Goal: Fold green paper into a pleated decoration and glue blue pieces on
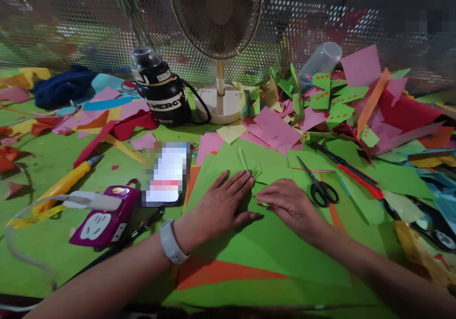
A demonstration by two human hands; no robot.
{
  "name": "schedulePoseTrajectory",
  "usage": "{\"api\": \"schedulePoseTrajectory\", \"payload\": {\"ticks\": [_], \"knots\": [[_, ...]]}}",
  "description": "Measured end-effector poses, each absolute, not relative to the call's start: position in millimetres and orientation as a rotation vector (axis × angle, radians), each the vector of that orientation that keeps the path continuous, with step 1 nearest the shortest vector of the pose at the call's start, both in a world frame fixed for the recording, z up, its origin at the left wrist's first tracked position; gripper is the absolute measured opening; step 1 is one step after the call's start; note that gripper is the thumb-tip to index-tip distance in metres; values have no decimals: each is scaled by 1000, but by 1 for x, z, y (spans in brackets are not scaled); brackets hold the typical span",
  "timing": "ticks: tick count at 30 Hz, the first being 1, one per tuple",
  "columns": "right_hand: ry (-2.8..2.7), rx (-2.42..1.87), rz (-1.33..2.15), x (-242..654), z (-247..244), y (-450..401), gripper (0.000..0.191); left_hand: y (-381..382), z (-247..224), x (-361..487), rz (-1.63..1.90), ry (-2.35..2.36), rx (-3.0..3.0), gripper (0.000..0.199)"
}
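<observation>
"Green paper spreads over the middle of the bench [42, 174]; where is the piece being worked?"

"A small, folded green paper piece [259, 170] lies on the large, flat green paper sheet [302, 262], just beside the fingertips of the person's left hand [230, 198]."

"And the fingers?"

"The left ones lie flat, straight and close together, thumb spread, holding nothing. Those of the right hand [290, 207] are bunched toward the thumb, a pale green sliver [264, 204] at their tips; whether it is gripped, one cannot tell."

"How far along is it?"

"Partway, probably. The piece has folds, and a narrow green paper roll [242, 159] lies near it. The red-dotted green paper pieces [340, 114] heaped at the back right look already cut; no dots show on this one, so its shaping seems unfinished. The black-handled metal scissors [315, 183] lie untouched beyond the right hand. How many pieces remain is unclear."
</observation>
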State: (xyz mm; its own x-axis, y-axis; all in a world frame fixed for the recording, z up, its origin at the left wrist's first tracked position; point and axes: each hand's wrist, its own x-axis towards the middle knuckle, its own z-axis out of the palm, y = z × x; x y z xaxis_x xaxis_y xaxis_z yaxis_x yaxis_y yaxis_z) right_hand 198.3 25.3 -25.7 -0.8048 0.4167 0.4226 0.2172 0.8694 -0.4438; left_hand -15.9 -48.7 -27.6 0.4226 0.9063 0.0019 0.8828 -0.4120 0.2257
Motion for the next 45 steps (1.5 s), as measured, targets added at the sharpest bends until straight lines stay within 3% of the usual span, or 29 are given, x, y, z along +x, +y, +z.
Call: {"api": "schedulePoseTrajectory", "payload": {"ticks": [14,26,32,37,45], "knots": [[-2530,-580,710,203,-32,26,16,-51,-22,-33,142,1326,2543,74],[-2482,-1017,653,186,-21,17,16,-50,-20,-37,147,1287,2508,75],[-2518,-1000,669,188,-24,17,17,-49,-22,-37,156,1282,2492,76],[-2533,-950,878,195,-22,26,8,-49,-23,-38,154,1277,2501,76],[-2547,-1046,986,189,-16,30,22,-49,-20,-39,141,1282,2504,76]]}}
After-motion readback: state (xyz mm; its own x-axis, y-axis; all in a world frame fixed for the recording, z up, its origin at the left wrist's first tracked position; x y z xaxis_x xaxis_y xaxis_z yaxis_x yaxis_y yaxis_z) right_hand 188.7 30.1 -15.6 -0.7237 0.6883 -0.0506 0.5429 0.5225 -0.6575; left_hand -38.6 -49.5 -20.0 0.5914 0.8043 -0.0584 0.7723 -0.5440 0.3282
